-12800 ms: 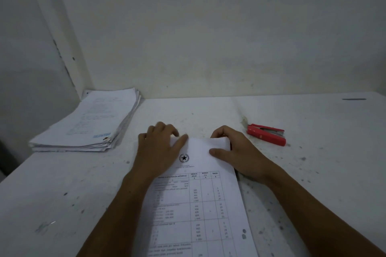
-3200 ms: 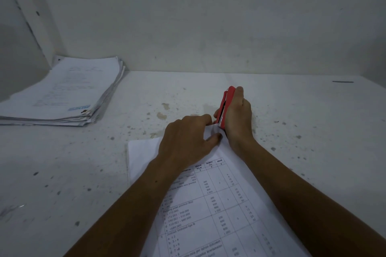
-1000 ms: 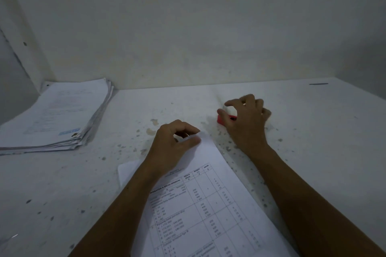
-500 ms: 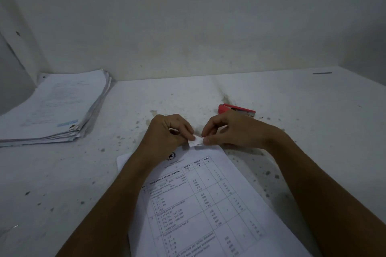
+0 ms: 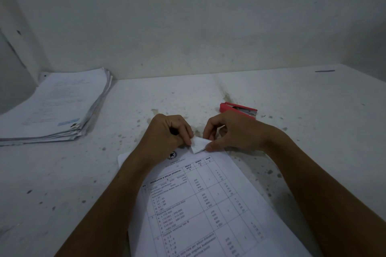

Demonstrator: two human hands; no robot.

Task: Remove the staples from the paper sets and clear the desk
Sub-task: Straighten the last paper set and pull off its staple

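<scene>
Fingertips of both hands are pinched shut on the folded-up top corner of the paper set, the left hand from 9 o'clock and the right hand from 3 o'clock, with the rest of the set flat on the table. The red stapler is parked at 1 o'clock behind the right hand, and 1 finished stack lies at 10 o'clock. The staple itself cannot be made out, so the corner could be torn if the sheets are pulled apart while a leg is caught.

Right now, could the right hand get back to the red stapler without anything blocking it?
Probably yes. The stapler lies on the desk just behind the right hand, nothing between them, though that hand is pinching the paper set's folded corner.
</scene>
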